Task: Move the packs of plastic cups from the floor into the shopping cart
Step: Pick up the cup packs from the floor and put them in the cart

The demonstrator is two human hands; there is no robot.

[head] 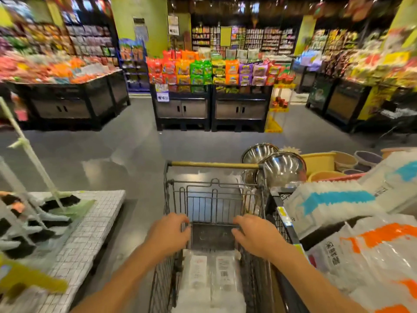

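L hand point(169, 232) & R hand point(255, 237) loosely curled, empty, over cart point(168, 199); packs point(212, 276) inside. Lay next pack flat alongside.

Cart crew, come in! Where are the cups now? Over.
Left hand and right hand at the dark flap, fingers curled, hold unclear. Cup packs lie in shopping cart. Nothing on top of them.

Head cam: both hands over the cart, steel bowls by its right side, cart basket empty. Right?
Not quite. The head view shows that the cart is not empty: clear packs of plastic cups lie in its basket. The rest stands: left hand and right hand are over the cart, with the steel bowls by its right side.
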